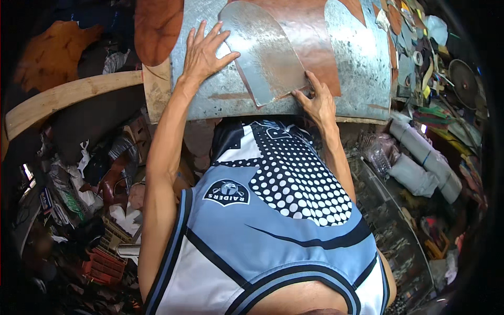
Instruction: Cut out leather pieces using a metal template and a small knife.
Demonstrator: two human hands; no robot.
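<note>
A grey, rounded-top flat template (265, 47) lies tilted over a sheet of brown leather (315, 39) on the metal-topped table (202, 102). My left hand (205, 56) rests with fingers spread at the template's left edge, the thumb touching that edge and the other fingers on metal near its upper left. At the lower right corner of the template, my right hand (319, 102) has thumb and forefinger bent around the edge, pinching it. A narrow brown strip of leather shows below the template's left side.
More brown leather (157, 29) hangs over the table's far left. A wooden beam (79, 100) juts out at left. Scraps and tools crowd the right edge, with wrapped rolls (425, 157) below. A red crate (105, 266) stands among clutter at lower left.
</note>
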